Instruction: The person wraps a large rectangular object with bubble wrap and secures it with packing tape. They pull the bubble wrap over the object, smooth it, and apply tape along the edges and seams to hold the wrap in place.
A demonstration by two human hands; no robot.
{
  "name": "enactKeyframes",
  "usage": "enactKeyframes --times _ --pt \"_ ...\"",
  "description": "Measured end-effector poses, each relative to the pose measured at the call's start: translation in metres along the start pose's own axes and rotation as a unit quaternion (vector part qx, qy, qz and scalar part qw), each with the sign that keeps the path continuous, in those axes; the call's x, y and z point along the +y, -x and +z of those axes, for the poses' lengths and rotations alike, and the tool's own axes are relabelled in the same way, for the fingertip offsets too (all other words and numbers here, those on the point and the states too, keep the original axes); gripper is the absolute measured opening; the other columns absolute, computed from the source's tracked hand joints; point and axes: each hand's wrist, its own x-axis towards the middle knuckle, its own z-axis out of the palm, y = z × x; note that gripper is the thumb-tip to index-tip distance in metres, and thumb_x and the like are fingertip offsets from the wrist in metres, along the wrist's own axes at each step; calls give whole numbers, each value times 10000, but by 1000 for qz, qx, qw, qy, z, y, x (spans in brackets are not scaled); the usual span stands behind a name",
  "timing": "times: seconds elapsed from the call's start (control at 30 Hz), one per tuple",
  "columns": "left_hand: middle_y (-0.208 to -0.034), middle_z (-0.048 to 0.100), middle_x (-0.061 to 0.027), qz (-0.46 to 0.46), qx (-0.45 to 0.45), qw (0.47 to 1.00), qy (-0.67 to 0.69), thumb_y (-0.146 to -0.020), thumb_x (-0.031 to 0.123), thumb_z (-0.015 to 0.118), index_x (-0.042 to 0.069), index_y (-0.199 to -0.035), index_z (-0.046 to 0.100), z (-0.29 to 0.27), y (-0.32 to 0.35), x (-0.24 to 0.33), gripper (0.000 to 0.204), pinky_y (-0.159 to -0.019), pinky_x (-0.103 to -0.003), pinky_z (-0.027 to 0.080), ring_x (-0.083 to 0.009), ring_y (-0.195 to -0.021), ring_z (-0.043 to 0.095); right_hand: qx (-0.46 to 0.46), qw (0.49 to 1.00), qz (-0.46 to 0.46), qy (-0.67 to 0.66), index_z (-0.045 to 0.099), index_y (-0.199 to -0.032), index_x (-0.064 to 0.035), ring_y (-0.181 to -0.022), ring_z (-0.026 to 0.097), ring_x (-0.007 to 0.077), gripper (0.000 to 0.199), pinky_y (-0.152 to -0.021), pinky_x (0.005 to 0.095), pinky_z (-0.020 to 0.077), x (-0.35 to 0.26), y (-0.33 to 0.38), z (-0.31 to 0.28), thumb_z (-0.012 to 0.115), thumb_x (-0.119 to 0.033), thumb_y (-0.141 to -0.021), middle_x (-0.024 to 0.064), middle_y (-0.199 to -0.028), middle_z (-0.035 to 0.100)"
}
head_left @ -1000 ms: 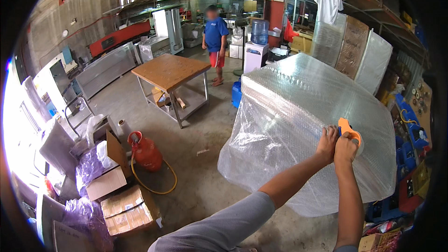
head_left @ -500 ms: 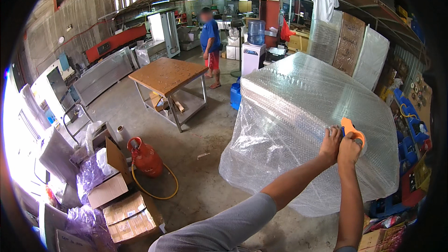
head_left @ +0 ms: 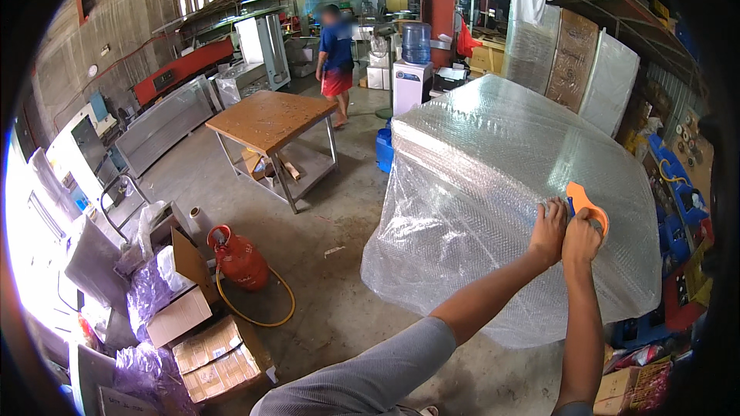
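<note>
A large boxy object is covered in clear bubble wrap (head_left: 478,162) and fills the right half of the view. Its contents cannot be made out through the wrap. My right hand (head_left: 582,240) is closed around an orange tape dispenser (head_left: 592,206), which rests at the top surface of the wrap. A small blue part shows on the dispenser's left side. Close beside it, my left hand (head_left: 547,233) lies on the bubble wrap with its fingers stretched forward. Any strip of tape between the hands is too small to see.
A brown-topped table (head_left: 270,119) stands left of the wrapped object. Nearer are a red gas cylinder (head_left: 240,262) with a yellow hose and cardboard boxes (head_left: 220,358). Behind, a person (head_left: 336,54) stands near a water dispenser (head_left: 412,85). Blue bins (head_left: 671,235) line the right side.
The tape dispenser has tipped slightly in my right hand, and my left fingers have straightened on the wrap. In the background, the person has turned and stepped away. The view has shifted slightly.
</note>
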Motion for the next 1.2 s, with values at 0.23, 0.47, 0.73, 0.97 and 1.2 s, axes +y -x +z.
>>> enactKeyframes --times 0.23,0.47,0.73,0.97,1.2 --pt "-1586 375 -216 1 15 995 94 -899 426 620 -1 -1564 336 -3 4 -1 839 -1184 -550 281 -375 -1483 309 -41 987 84 -131 630 -985 -50 -686 754 229 242 -616 359 588 1 -12 1 626 -290 -960 105 -704 732" --pt "-1574 390 -165 14 -7 995 100 -828 589 680 4 -1543 360 -14 7 -15 978 -1188 -537 288 -296 -1479 324 -15 968 153 -200 641 -965 -33 -686 746 345 388 -635 435 595 2 -21 1 636 -421 -960 168 -726 732" --pt "-1581 413 -130 -3 -29 998 63 -858 719 601 34 -1551 376 -21 0 -12 1001 -1197 -525 271 -283 -1490 333 140 883 179 -410 598 -957 2 -699 713 375 400 -637 457 565 41 43 -15 716 -380 -949 232 -778 690" --pt "-1499 457 -199 -34 -57 995 73 -875 830 472 24 -1494 481 -39 -15 -4 1016 -1169 -585 248 -363 -1434 370 34 772 336 -538 565 -1275 48 -809 736 353 506 -711 413 567 126 293 -9 721 -317 -961 213 -923 715" --pt "-1651 242 -276 -40 -26 995 86 -931 832 338 -124 -1515 358 -9 -30 -9 1120 -1274 -508 102 -365 -1577 129 -162 702 526 -452 641 -1088 50 -812 675 291 460 -746 402 526 205 467 -7 663 -401 -1000 180 -925 699"
